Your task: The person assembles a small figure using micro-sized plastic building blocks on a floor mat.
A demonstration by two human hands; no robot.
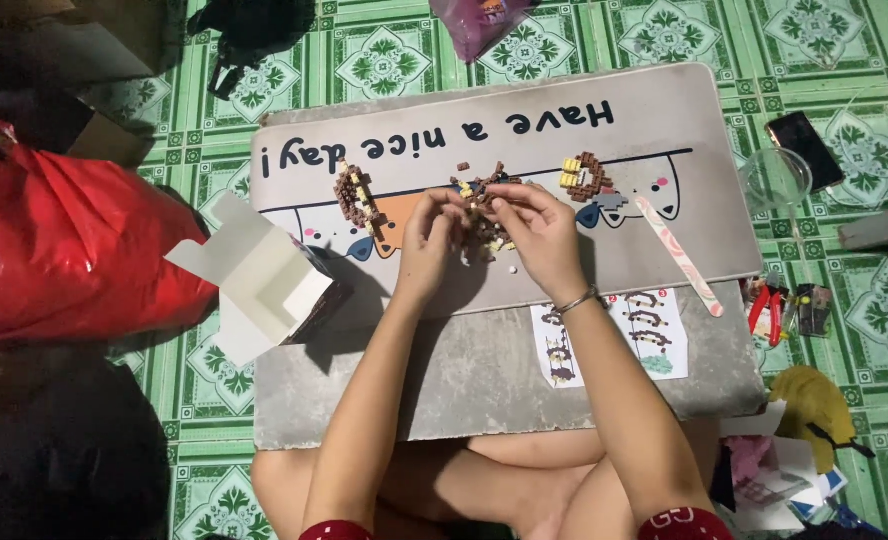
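Landmark: mat [484,370] on floor. On the mat: block pile [484,215] at centre, block assemblies [354,195] left and [586,178] right of it. Instruction sheet [614,335] on the mat's near edge. Open box [264,280] at the mat's left edge; phone [804,148] right of the mat.

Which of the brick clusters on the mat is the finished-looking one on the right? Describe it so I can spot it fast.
Start at the grey mat on the green tiled floor. Just past the right hand, beside the long flat stick, lies a rounded brown brick cluster. Unlike the elongated cluster near the left hand, it has a yellow block on its side.
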